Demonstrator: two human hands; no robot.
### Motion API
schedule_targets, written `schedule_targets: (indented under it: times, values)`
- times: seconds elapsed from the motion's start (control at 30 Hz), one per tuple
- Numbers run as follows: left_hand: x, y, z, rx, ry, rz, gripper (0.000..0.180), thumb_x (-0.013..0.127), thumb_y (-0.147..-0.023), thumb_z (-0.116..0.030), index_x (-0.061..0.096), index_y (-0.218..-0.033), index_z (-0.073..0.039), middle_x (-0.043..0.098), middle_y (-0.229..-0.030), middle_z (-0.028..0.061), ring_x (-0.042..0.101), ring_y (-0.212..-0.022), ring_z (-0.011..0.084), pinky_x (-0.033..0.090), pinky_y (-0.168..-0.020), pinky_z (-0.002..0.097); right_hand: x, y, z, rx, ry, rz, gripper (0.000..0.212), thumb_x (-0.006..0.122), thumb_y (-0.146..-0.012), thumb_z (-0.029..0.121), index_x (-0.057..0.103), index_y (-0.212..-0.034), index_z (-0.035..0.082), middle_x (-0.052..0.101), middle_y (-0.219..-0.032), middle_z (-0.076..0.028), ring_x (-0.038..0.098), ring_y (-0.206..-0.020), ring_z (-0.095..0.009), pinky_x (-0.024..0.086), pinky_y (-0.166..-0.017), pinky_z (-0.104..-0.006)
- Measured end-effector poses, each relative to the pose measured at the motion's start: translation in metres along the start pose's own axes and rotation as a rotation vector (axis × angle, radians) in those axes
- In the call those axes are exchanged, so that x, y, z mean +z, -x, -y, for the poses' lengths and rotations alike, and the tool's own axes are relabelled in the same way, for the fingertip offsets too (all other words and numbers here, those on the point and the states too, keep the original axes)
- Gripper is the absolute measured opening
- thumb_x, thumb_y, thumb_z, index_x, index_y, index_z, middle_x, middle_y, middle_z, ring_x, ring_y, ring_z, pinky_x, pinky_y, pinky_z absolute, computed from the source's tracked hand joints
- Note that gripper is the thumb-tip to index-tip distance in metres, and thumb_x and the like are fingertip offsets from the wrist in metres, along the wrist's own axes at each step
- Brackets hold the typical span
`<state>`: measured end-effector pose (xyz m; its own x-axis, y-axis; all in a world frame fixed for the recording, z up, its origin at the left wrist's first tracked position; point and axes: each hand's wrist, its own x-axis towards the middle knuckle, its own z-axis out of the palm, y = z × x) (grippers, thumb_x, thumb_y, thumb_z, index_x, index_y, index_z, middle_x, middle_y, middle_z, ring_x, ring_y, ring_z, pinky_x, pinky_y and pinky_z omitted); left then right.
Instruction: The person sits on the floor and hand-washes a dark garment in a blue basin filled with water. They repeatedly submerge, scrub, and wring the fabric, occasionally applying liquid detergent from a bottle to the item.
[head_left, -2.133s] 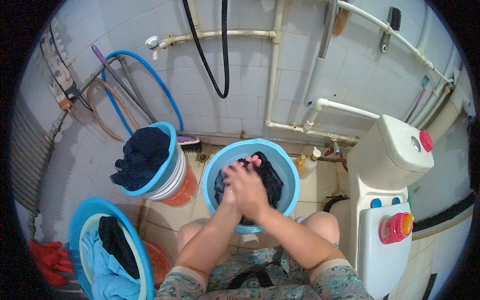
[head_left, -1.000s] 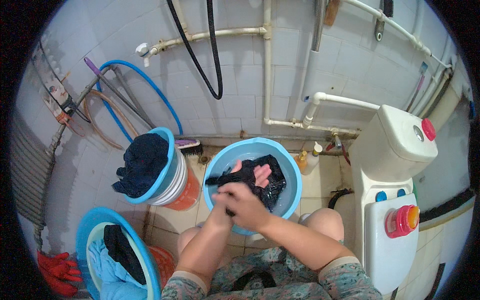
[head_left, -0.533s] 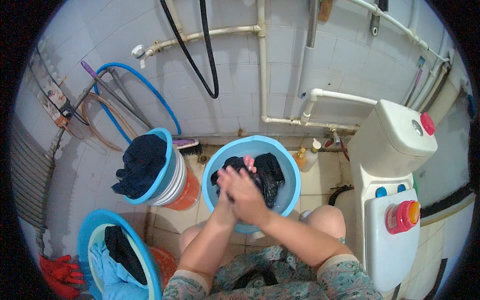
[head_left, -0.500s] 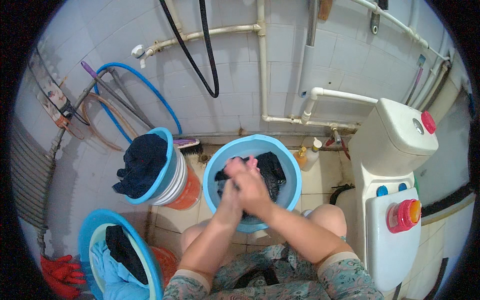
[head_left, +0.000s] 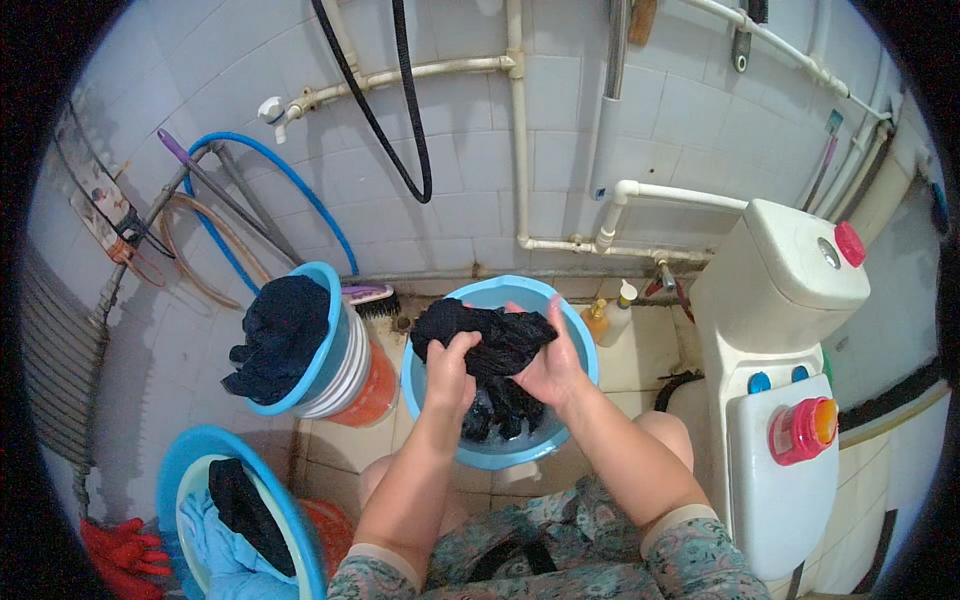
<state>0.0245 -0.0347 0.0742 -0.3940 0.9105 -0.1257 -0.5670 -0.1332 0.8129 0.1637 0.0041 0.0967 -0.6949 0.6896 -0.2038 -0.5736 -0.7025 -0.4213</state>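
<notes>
Hands: left hand (head_left: 452, 362) and right hand (head_left: 553, 362) both clenched on dark wet garment (head_left: 487, 340) over blue basin (head_left: 430, 385). I judge water could slop onto floor; basin may tip.

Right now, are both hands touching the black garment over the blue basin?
Touching. The head view shows the left hand and the right hand both gripping the bunched black garment above the blue basin, fingers pressed into the cloth.
</notes>
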Motion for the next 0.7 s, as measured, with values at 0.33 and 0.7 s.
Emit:
schedule_targets:
  times: [0.33, 0.7]
  values:
    - [-0.008, 0.006, 0.027, -0.668, 0.425, 0.348, 0.056, 0.036, -0.093, -0.052, 0.038, -0.133, -0.012, 0.042, -0.134, 0.0117, 0.041, -0.124, 0.0303, 0.033, -0.101, 0.0548, 0.004, -0.011, -0.014, -0.916, 1.353, -0.425, 0.013, 0.06, -0.083, 0.012, 0.061, -0.091, 0.002, 0.062, -0.092, -0.015, 0.058, -0.084, -0.031, 0.045, -0.075, -0.037]
    - [-0.017, -0.006, 0.019, -0.365, -0.332, 0.238, 0.036, 0.044, -0.081, -0.007, 0.05, -0.116, -0.002, 0.057, -0.112, 0.013, 0.056, -0.103, 0.0245, 0.045, -0.091, 0.0396, -0.019, -0.022, -0.023, -0.799, 1.647, -0.289, 0.037, 0.052, -0.078, 0.001, 0.051, -0.115, 0.005, 0.052, -0.113, -0.016, 0.046, -0.109, -0.035, 0.034, -0.097, -0.0433]
